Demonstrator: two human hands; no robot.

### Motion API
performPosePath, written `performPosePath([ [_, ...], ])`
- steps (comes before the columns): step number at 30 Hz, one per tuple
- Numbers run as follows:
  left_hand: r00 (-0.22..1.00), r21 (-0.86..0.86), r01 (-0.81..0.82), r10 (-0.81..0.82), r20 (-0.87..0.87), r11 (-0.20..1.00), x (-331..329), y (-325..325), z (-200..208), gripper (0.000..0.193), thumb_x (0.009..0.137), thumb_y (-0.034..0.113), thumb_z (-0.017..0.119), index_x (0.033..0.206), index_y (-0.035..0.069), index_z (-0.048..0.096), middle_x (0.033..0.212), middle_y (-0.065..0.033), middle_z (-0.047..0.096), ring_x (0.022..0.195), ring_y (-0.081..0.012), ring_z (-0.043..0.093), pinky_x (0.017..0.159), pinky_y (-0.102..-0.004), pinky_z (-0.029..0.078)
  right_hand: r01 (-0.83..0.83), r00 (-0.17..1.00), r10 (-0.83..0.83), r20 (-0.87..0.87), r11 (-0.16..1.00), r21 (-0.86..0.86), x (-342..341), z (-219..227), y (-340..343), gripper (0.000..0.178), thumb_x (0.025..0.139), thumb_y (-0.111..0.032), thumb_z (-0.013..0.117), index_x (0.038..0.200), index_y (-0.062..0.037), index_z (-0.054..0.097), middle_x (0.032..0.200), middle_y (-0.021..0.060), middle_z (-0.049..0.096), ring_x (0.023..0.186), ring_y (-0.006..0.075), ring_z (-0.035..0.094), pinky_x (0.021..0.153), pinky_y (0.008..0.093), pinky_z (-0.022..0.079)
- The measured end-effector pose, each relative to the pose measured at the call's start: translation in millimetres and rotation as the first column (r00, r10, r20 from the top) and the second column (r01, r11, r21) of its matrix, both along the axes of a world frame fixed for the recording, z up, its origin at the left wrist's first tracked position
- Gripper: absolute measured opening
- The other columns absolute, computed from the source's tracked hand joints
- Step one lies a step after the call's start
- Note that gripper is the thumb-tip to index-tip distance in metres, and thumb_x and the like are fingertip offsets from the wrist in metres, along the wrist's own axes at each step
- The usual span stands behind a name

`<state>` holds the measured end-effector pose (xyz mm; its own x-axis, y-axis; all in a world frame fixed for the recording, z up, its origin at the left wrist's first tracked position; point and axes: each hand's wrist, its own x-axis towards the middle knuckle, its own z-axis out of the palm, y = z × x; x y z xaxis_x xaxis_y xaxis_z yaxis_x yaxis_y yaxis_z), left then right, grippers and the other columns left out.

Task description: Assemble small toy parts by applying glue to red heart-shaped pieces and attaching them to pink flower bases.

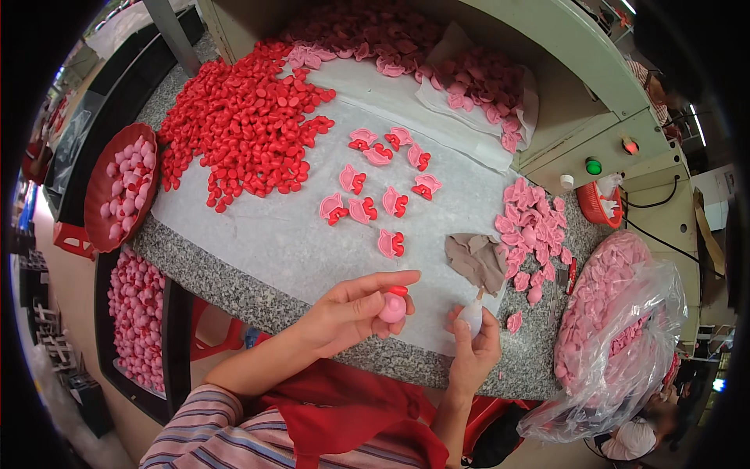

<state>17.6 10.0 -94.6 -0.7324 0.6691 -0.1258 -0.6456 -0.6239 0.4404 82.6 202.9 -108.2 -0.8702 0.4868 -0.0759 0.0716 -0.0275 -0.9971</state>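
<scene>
In my left hand (pixel 355 309) is a small round pink plastic piece (pixel 393 307) with a red part (pixel 398 290) at its top, pinched between thumb and fingers. My right hand (pixel 478 344) grips a small white squeeze bottle (pixel 472 314), its thin nozzle pointing up and away from me. Just beyond the bottle lies a crumpled grey-brown cloth (pixel 475 260). Ahead of my hands, several pink cupped pieces (pixel 387 244) with red parts attached or beside them are spread over a white sheet (pixel 266 242).
A big heap of red pieces (pixel 250 117) covers the far left. Pink pieces (pixel 535 227) lie loose at the right, near a full plastic bag (pixel 605 313). At left stand a red basket (pixel 95 195) and a black crate (pixel 178 336) of pink balls. A machine housing (pixel 578 70) rises behind.
</scene>
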Motion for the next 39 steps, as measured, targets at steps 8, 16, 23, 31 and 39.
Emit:
performPosePath([
  [8,0.981,0.098,0.133,-0.145,0.13,0.986,-3.2,-3.0,-9.3,0.049,0.088,0.035,0.049,0.12,-0.002,0.044,0.092,-0.0116,0.055,0.071,-0.0171,0.053,0.063,-0.0249,0.044,0.0,1.0,0.0,0.005,1.0,0.026,1.0,0.1,0.3,0.03,0.079,-0.001,0.062,0.107,0.0037,0.051,0.094,0.0081,0.059,0.083,0.012,0.057,0.075,0.0233,0.045],
  [16,0.98,0.03,0.062,-0.067,0.187,0.998,0.2,-5.3,-3.8,0.04,0.089,0.027,0.049,0.117,-0.001,0.047,0.103,-0.0149,0.056,0.083,-0.0213,0.06,0.068,-0.0247,0.051,0.014,0.998,-0.022,0.054,0.99,0.138,12.7,14.2,5.8,0.037,0.074,-0.002,0.063,0.109,0.0051,0.05,0.093,0.009,0.058,0.082,0.0136,0.056,0.073,0.0235,0.044],
  [23,0.999,-0.222,-0.052,0.049,-0.019,0.974,5.7,-3.6,12.3,0.03,0.082,0.004,0.057,0.111,0.0,0.05,0.105,-0.0108,0.055,0.088,-0.0192,0.06,0.075,-0.0258,0.05,0.167,0.959,-0.082,-0.272,0.937,0.307,30.1,63.7,-23.8,0.028,0.064,-0.008,0.057,0.09,0.0017,0.051,0.082,0.0102,0.054,0.061,0.0147,0.051,0.059,0.0235,0.042],
  [31,0.932,-0.306,-0.234,0.124,-0.34,0.923,10.8,-0.6,15.7,0.03,0.077,-0.012,0.056,0.104,-0.001,0.05,0.113,-0.0099,0.046,0.096,-0.0228,0.058,0.081,-0.0285,0.048,-0.011,0.909,0.28,-0.309,0.756,0.654,31.5,74.8,-33.5,0.036,0.059,-0.007,0.07,0.091,-0.0002,0.055,0.073,0.0092,0.06,0.045,0.0177,0.05,0.044,0.0251,0.042],
  [39,0.949,-0.302,-0.181,0.087,-0.302,0.936,12.3,-2.3,23.3,0.025,0.079,-0.008,0.055,0.101,0.0,0.048,0.112,-0.0155,0.045,0.098,-0.0286,0.058,0.08,-0.0319,0.05,-0.073,0.916,0.334,-0.222,0.683,0.727,37.0,77.5,-44.6,0.032,0.064,-0.009,0.063,0.091,0.0035,0.052,0.075,0.0134,0.058,0.056,0.0182,0.056,0.051,0.0271,0.047],
])
